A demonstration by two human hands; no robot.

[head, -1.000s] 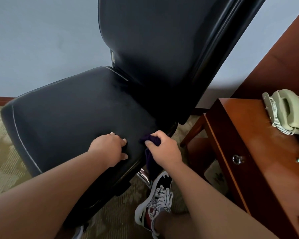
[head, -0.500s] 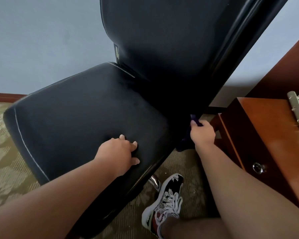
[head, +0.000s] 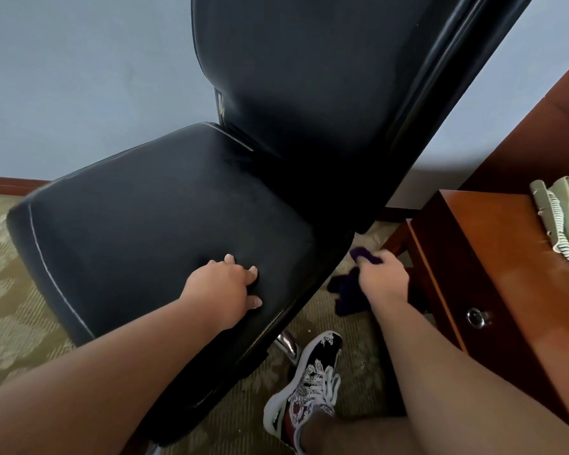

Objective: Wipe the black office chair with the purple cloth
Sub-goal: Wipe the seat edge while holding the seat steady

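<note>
Purple cloth (head: 347, 292) is hanging bunched from the right hand (head: 384, 278), fingers clutching it, just off the seat edge of the black office chair (head: 165, 218). Left hand (head: 222, 287) is resting on the seat, fingers loose. Pale mark (head: 221, 105) low on the backrest is too blurred to read

Left hand (head: 222, 287) on the chair (head: 165, 224) seat, close to its near edge. Backrest rises beyond and right of that hand. Right hand (head: 383, 277) off the seat's edge, in the gap between chair and desk (head: 506, 274). Cloth (head: 345, 290) held in the right hand, hanging below and left of it, just beside the seat edge. Phone (head: 562, 211) on the desk, beyond and right of the right hand. Shoe (head: 309, 379) on the carpet (head: 7, 290), nearer than both hands, between the forearms.
</note>
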